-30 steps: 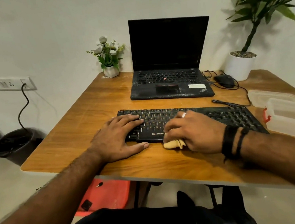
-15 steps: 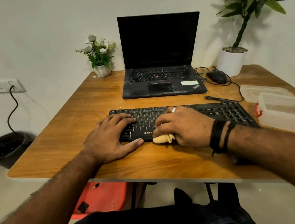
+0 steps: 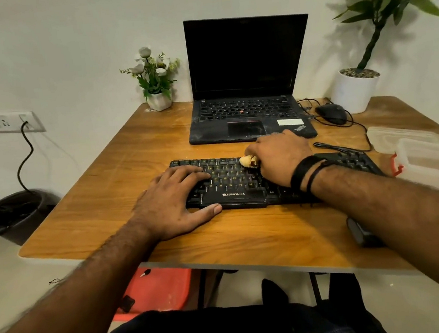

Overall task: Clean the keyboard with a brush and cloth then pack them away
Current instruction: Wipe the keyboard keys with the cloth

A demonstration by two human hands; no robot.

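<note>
A black keyboard (image 3: 236, 189) lies across the middle of the wooden table (image 3: 121, 177). My left hand (image 3: 174, 201) lies flat on the keyboard's left end, fingers spread over the keys and thumb along the front edge. My right hand (image 3: 280, 156) is closed around a bunched pale yellow cloth (image 3: 248, 161), which presses on the upper key rows near the keyboard's middle. Only a small bit of cloth shows past my fingers. A dark object (image 3: 363, 235), possibly the brush, lies near the table's front edge, partly hidden under my right forearm.
An open black laptop (image 3: 247, 81) stands behind the keyboard. A mouse (image 3: 331, 114) with its cable and a white potted plant (image 3: 354, 90) are at the back right. A clear plastic box (image 3: 437, 163) and its lid (image 3: 400, 134) sit at the right edge. A small flower pot (image 3: 159, 100) stands back left.
My right hand has carried the cloth from the keyboard's front edge up to its upper key rows. My left hand has stayed on the keyboard's left end.
</note>
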